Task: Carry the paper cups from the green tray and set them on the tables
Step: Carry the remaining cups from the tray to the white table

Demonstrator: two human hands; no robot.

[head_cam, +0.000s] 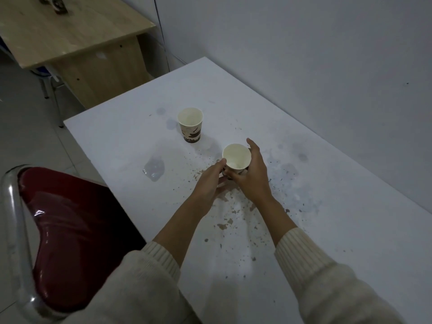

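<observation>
Two paper cups stand upright on the white table [327, 183]. The far cup [190, 123] is free, cream inside with a brown printed band low on its side. The near cup [236, 157] is empty and sits between my hands. My right hand [251, 176] wraps its right side, with fingers curled round the base. My left hand [209, 181] touches its left side with the fingertips near the rim. No green tray is in view.
Brown specks and stains cover the table's middle, and a small puddle [154, 170] lies at the left. A dark red chair [70, 230] with a chrome frame stands at the table's left edge. A wooden desk [70, 36] is beyond, and a white wall runs along the right.
</observation>
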